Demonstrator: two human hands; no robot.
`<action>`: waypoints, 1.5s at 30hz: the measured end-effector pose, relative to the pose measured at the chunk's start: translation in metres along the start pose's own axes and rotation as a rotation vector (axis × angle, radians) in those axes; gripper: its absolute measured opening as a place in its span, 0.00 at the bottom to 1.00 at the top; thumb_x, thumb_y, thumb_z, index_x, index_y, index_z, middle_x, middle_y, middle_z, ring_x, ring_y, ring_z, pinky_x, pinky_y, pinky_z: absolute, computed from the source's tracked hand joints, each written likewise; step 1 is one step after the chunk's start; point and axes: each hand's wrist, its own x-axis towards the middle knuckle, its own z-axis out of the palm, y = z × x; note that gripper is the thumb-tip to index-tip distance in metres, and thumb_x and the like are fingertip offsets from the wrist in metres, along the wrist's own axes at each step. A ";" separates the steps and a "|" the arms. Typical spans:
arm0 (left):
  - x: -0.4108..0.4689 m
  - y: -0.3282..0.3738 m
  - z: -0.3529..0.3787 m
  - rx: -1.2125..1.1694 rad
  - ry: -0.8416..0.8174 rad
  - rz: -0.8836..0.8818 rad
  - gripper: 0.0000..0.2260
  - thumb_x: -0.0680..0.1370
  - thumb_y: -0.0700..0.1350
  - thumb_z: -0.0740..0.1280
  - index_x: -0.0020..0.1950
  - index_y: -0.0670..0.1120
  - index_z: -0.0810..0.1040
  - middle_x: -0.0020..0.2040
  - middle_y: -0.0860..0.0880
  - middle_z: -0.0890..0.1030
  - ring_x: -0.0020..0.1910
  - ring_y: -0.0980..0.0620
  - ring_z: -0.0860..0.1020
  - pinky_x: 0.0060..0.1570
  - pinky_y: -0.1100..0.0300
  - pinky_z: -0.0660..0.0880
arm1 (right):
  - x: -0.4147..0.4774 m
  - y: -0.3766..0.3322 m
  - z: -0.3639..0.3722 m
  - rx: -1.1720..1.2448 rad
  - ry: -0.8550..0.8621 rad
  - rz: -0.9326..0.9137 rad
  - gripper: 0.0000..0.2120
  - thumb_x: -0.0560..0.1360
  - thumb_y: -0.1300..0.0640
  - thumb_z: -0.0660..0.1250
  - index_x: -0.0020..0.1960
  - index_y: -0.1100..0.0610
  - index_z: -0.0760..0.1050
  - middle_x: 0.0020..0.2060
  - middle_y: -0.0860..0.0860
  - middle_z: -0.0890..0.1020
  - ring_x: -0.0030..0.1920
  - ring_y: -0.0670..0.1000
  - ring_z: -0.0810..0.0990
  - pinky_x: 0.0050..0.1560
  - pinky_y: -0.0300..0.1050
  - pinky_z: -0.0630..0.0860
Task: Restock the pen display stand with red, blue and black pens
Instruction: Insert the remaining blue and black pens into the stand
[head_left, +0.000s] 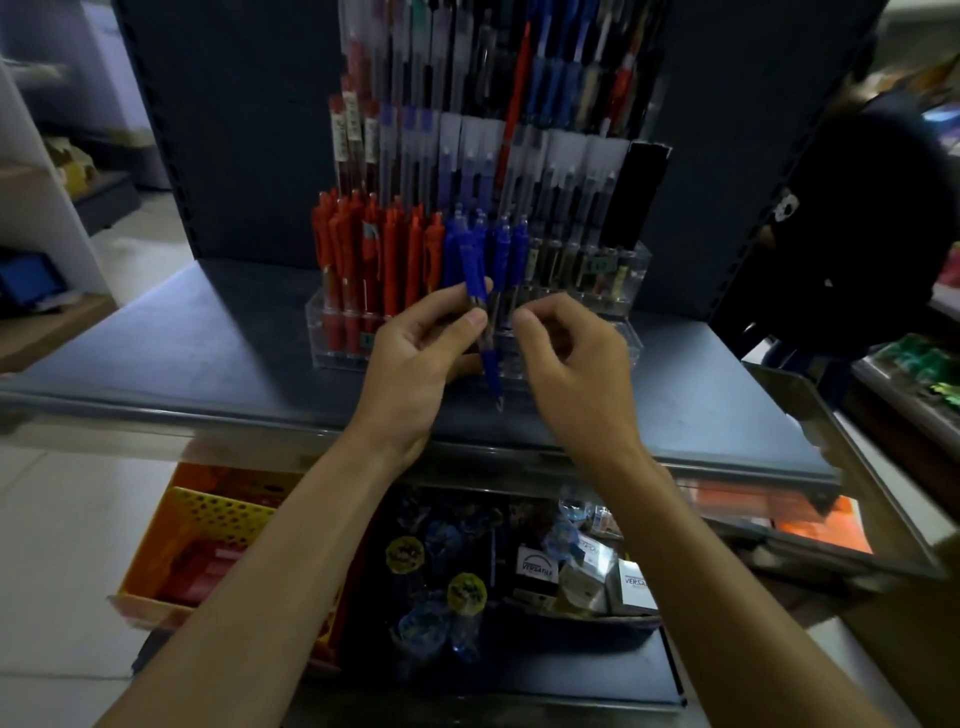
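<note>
Pinching a blue pen, our left grip likely next seeks a free blue-row slot in the stand; right grip's hold unclear.

The stand is sitting on the shelf, with pens standing in it in rows rising toward the back. Just before it, the left hand is holding a pen upright, left of the right hand. A basket is lying below the shelf at left, with boxes to its right.
</note>
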 end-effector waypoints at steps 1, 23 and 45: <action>-0.001 0.001 0.000 -0.005 0.002 0.003 0.11 0.79 0.38 0.65 0.60 0.47 0.79 0.56 0.48 0.83 0.54 0.52 0.82 0.48 0.59 0.78 | -0.002 -0.004 -0.002 0.025 -0.047 -0.013 0.04 0.78 0.57 0.66 0.45 0.55 0.78 0.35 0.46 0.80 0.35 0.43 0.78 0.35 0.33 0.73; -0.007 0.003 -0.015 0.278 -0.044 0.110 0.09 0.78 0.36 0.66 0.54 0.47 0.81 0.48 0.51 0.85 0.48 0.55 0.83 0.47 0.65 0.78 | 0.019 -0.007 -0.009 0.060 -0.037 0.068 0.04 0.76 0.57 0.70 0.50 0.55 0.78 0.40 0.49 0.83 0.41 0.47 0.83 0.42 0.48 0.83; -0.013 -0.014 -0.034 1.134 -0.221 0.325 0.14 0.79 0.50 0.58 0.60 0.52 0.79 0.57 0.56 0.78 0.57 0.58 0.72 0.56 0.60 0.64 | 0.019 0.010 0.016 -0.415 0.027 0.107 0.06 0.74 0.49 0.69 0.43 0.49 0.73 0.42 0.45 0.79 0.53 0.52 0.73 0.55 0.48 0.62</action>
